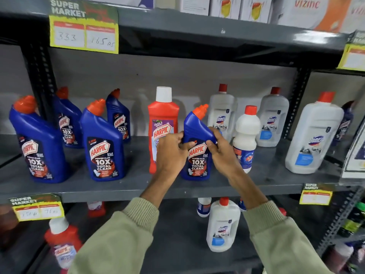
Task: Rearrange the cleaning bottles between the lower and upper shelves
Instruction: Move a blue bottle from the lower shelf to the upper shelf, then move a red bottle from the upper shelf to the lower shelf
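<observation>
A blue Harpic bottle (197, 133) with an orange cap stands upright near the front of the upper shelf (126, 186). My left hand (170, 153) grips its left side and my right hand (221, 149) grips its right side. Just behind my left hand stands a red Harpic bottle (163, 117) with a white cap. Several more blue Harpic bottles (104, 143) stand to the left. White Domex bottles (314, 133) and a small white Rin bottle (245, 135) stand to the right. On the lower shelf (177, 244) stand a white Domex bottle (222, 226) and a red Harpic bottle (62, 244).
Yellow price tags (84, 34) hang on the shelf edges. White boxes (225, 5) sit on the top shelf. Black perforated uprights (40, 76) frame the bay. More small bottles (203, 206) stand at the back of the lower shelf; dark bottles (353, 222) fill the rack at the right.
</observation>
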